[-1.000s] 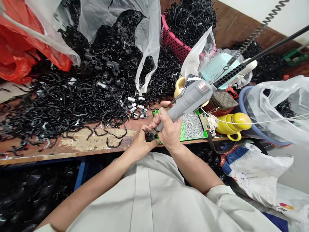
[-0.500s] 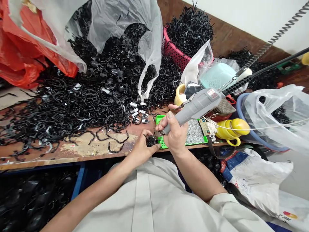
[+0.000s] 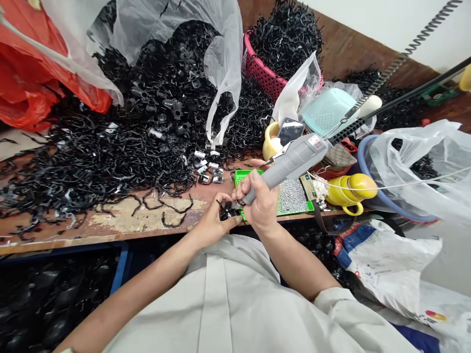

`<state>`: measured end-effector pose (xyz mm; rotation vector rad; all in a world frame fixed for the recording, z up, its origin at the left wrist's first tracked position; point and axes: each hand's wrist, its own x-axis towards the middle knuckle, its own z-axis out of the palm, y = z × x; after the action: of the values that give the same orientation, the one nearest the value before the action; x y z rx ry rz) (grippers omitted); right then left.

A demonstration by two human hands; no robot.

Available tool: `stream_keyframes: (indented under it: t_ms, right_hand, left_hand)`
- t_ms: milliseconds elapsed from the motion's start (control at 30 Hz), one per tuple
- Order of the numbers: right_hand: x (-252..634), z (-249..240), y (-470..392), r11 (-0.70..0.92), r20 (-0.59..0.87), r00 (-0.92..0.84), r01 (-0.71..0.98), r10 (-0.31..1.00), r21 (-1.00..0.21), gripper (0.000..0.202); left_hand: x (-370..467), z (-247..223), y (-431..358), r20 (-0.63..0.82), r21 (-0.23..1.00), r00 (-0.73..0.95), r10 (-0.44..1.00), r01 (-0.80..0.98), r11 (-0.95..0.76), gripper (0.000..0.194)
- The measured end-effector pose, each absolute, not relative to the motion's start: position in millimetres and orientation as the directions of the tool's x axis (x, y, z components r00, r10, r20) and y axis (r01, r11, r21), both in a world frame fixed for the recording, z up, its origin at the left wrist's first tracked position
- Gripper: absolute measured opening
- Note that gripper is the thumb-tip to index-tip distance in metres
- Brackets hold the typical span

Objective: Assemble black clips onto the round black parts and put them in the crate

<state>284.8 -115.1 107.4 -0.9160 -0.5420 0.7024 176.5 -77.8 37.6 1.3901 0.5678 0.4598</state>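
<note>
My right hand (image 3: 260, 198) is wrapped around a grey electric screwdriver (image 3: 290, 164), which hangs from a coiled line and tilts down to the left. Its tip end reaches the black plastic part (image 3: 227, 210) that my left hand (image 3: 212, 220) grips between thumb and fingers. Whether the bit touches the part I cannot tell. Just behind my right hand lies a green tray (image 3: 312, 206) holding many small silvery pieces, probably screws, and my hand covers its left end.
A large heap of black plastic parts (image 3: 110, 162) covers the bench's left and back. Small white pieces (image 3: 211, 166) lie ahead of my left hand. Around the right stand a pink basket (image 3: 253, 59), a yellow cup (image 3: 271, 142) with a phone (image 3: 290, 130), a yellow bottle (image 3: 349, 189) and a blue tub (image 3: 390, 208).
The screwdriver's lower end has come closer to the black plastic part in my left hand. The whole view has shifted slightly, and both hands keep their holds.
</note>
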Motion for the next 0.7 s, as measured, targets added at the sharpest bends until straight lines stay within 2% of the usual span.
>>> stream_keyframes:
  t_ms: [267, 333, 500, 700]
  right_hand:
    - [285, 100, -113, 0.422, 0.145, 0.652, -0.291, 0.745, -0.859, 0.033]
    - [285, 99, -113, 0.420, 0.143, 0.649, -0.295, 0.747, -0.858, 0.032]
    - [284, 99, -111, 0.405, 0.126, 0.643, -0.307, 0.755, -0.861, 0.020]
    - [283, 101, -111, 0.417, 0.143, 0.642, -0.298, 0.754, -0.859, 0.019]
  left_hand:
    - [176, 40, -78, -0.035, 0.996, 0.786, 0.618, -0.020, 0.081, 0.038]
    - [173, 41, -78, -0.075, 0.991, 0.794, 0.603, -0.005, 0.131, 0.037]
    - [167, 39, -74, -0.246, 0.915, 0.847, 0.471, 0.044, 0.400, 0.027]
    - [166, 45, -74, -0.324, 0.922, 0.765, 0.557, 0.122, 0.368, 0.022]
